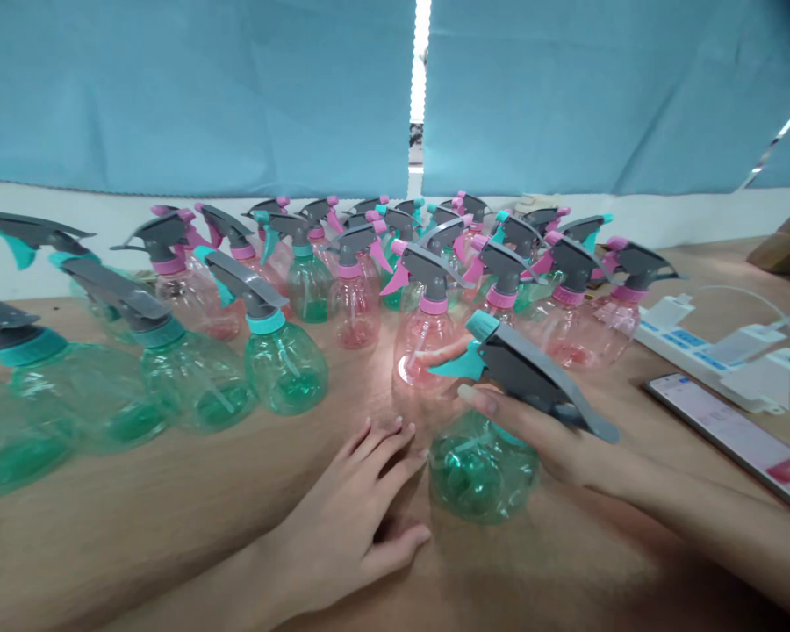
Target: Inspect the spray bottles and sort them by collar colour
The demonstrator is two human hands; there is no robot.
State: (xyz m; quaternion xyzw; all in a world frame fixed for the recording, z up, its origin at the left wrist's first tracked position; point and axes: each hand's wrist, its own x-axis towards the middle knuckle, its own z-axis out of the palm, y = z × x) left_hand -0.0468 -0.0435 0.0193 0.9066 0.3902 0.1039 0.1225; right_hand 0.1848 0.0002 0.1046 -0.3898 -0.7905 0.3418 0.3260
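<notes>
A green-tinted spray bottle (pixel 477 474) with a grey and turquoise trigger head stands on the table close in front of me. My right hand (pixel 553 439) is wrapped round its neck, just below the head, with the index finger stretched past the turquoise trigger and the thumb on the near side. To the left of this bottle, my left hand (pixel 342 513) rests on the wooden tabletop, palm down with fingers apart and holding nothing. Its fingertips come close to the bottle; whether they touch, I cannot tell. Right behind stands a pink spray bottle (pixel 427 338).
Several more green spray bottles (pixel 286 373) stand at the left, and rows of pink and green ones fill the back. A phone (pixel 730 434) and a white power strip (pixel 685 347) with plugs and cables lie at the right. Blue curtains (pixel 204 96) hang behind the table.
</notes>
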